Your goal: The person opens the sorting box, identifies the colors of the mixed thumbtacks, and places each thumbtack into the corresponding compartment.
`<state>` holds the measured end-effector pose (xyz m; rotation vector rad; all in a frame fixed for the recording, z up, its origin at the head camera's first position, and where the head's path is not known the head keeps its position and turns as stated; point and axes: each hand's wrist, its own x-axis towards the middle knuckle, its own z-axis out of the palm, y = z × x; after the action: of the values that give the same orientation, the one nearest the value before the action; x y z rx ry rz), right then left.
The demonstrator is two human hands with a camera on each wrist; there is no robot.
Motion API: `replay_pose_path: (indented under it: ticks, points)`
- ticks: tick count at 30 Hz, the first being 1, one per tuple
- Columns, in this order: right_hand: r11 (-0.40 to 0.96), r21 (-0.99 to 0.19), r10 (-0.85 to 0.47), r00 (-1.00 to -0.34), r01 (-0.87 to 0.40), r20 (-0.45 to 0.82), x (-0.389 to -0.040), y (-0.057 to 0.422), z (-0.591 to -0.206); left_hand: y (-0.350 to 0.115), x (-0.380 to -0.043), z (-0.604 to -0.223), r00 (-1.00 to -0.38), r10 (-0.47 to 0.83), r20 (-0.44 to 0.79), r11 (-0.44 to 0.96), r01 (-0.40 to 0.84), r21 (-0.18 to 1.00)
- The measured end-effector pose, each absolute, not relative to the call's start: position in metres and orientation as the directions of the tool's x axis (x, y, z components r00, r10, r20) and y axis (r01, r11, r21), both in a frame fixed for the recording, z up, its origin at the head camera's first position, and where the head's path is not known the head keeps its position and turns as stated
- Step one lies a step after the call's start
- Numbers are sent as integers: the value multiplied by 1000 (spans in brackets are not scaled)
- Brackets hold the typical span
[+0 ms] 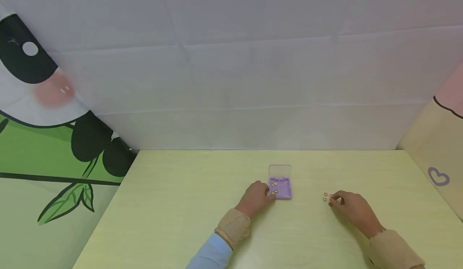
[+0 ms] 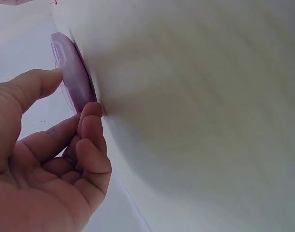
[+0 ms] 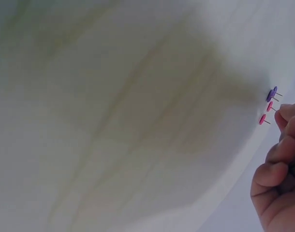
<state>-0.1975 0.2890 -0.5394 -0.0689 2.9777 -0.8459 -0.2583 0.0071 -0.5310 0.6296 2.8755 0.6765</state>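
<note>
A small purple plastic box [image 1: 285,188] with its clear lid [image 1: 280,170] raised at the back sits on the table. Several small yellowish pieces [image 1: 273,184] lie along its left side. My left hand [image 1: 256,197] grips the box at its near left corner, the thumb on the front edge; the left wrist view shows the purple wall [image 2: 76,72] between thumb and fingers. To the right, several thumbtacks stand points up: pink ones [image 3: 262,119] and purple ones [image 3: 270,95]. My right hand [image 1: 352,209] pinches with thumb and forefinger at the pin of one pink thumbtack [image 3: 270,106].
The pale yellow tabletop [image 1: 173,204] runs back to a white wall sheet [image 1: 253,80]. A cartoon-printed panel [image 1: 54,148] borders the left side, and a cream panel with a heart [image 1: 438,176] borders the right.
</note>
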Motion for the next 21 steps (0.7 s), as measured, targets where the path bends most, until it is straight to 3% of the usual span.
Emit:
replay_pose_path:
  ticks: [21]
  points:
    - [844, -534, -77, -997, -52, -25, -180, 284, -547, 2, -251, -532, -902, 431, -28, 814, 375, 443]
